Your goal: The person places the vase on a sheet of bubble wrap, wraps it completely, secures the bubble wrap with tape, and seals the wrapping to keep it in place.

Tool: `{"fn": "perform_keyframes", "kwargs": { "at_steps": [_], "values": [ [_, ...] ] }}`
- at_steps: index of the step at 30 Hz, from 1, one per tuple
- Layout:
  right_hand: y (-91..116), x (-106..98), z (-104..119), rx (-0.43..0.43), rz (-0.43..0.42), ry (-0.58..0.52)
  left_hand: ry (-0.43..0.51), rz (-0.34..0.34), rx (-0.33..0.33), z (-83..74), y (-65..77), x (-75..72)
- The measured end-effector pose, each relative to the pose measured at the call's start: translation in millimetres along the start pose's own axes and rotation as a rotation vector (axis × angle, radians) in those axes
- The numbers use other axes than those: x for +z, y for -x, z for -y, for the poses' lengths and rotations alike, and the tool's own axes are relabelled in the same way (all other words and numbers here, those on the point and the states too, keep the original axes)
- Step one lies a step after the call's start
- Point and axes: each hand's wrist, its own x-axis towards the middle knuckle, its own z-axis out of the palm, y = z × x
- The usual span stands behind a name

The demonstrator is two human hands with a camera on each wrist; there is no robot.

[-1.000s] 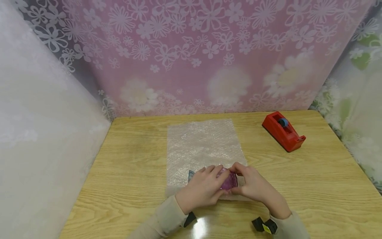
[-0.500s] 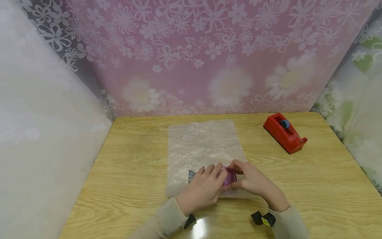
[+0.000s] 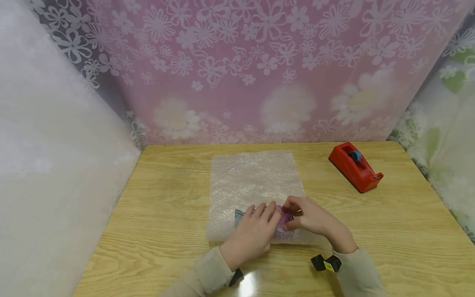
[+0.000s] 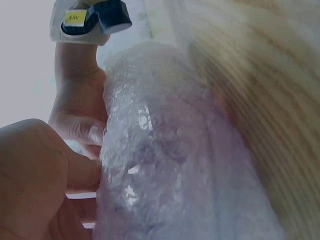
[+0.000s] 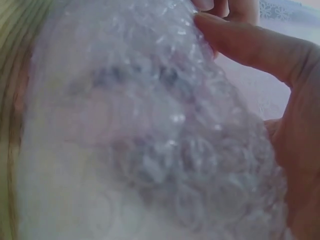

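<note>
Bubble wrap (image 3: 256, 177) folded over purple item (image 3: 285, 213) on worktop (image 3: 167, 198) — I see left hand (image 3: 253, 232) and right hand (image 3: 315, 216) gripping that fold — red tape dispenser (image 3: 343, 159) far right.

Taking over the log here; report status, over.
Left hand on purple item, right hand gripping its right end. Bubble wrap up against its near side. Red tape dispenser apart at right, not in the way.

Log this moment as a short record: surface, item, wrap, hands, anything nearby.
surface: wood-grain table
item: purple item, partly covered
wrap: bubble wrap, near part folded over it
left hand: curved over the purple item
right hand: grips its right end
also: blue piece left of the left hand
nearby: red tape dispenser, to the right
</note>
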Motion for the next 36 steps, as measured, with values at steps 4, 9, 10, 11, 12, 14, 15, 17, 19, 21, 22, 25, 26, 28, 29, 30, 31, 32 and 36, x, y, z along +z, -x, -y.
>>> {"fn": "perform_keyframes", "kwargs": {
  "at_steps": [4, 9, 10, 11, 12, 14, 15, 17, 19, 21, 22, 25, 26, 28, 29, 30, 31, 32, 36],
  "values": [
    [0, -1, 2, 0.002, 0.003, 0.002, 0.004, 0.02, -0.028, -3.5, 1.1, 0.9],
    [2, 1, 4, -0.03, -0.003, 0.043, 0.119, 0.03, -0.034, -3.8, 3.9, 3.1],
    [3, 1, 5, -0.041, -0.007, 0.053, 0.16, 0.036, -0.033, -3.1, 4.3, 3.7],
    [4, 2, 6, -0.051, -0.009, 0.062, 0.199, 0.043, -0.032, -2.4, 4.7, 4.7],
    [5, 2, 6, -0.06, -0.012, 0.069, 0.237, 0.052, -0.029, -1.7, 5.2, 5.3],
    [8, 3, 8, -0.072, -0.016, 0.083, 0.299, 0.067, -0.026, -0.2, 6.2, 6.7],
    [8, 3, 9, -0.075, -0.018, 0.091, 0.318, 0.071, -0.022, 0.1, 6.7, 6.7],
    [9, 3, 11, -0.077, -0.02, 0.108, 0.336, 0.076, -0.016, 0.6, 8.0, 6.5],
    [8, 3, 12, -0.071, -0.017, 0.119, 0.337, 0.075, -0.014, 0.9, 9.3, 6.5],
    [7, 2, 13, -0.065, -0.012, 0.121, 0.331, 0.073, -0.014, 1.0, 10.3, 6.4],
    [6, 2, 13, -0.061, -0.008, 0.118, 0.328, 0.073, -0.015, 1.0, 10.5, 6.5],
    [5, 0, 12, -0.054, 0.011, 0.1, 0.319, 0.065, -0.015, 0.8, 10.8, 5.8],
    [5, 0, 12, -0.051, 0.018, 0.09, 0.308, 0.057, -0.014, 0.2, 11.0, 5.7],
    [4, -1, 11, -0.043, 0.033, 0.076, 0.279, 0.04, -0.016, -1.3, 11.2, 5.9],
    [3, -1, 11, -0.042, 0.04, 0.068, 0.264, 0.031, -0.018, -2.2, 11.4, 6.0],
    [3, -2, 11, -0.042, 0.048, 0.061, 0.25, 0.026, -0.023, -3.1, 11.5, 6.5],
    [2, -2, 10, -0.043, 0.056, 0.052, 0.237, 0.021, -0.031, -4.3, 11.5, 7.2],
    [1, -2, 10, -0.046, 0.064, 0.048, 0.224, 0.013, -0.041, -5.2, 11.7, 8.3],
    [-2, -3, 8, -0.062, 0.093, 0.018, 0.203, -0.003, -0.078, -6.8, 10.7, 12.0]
  ]
}}
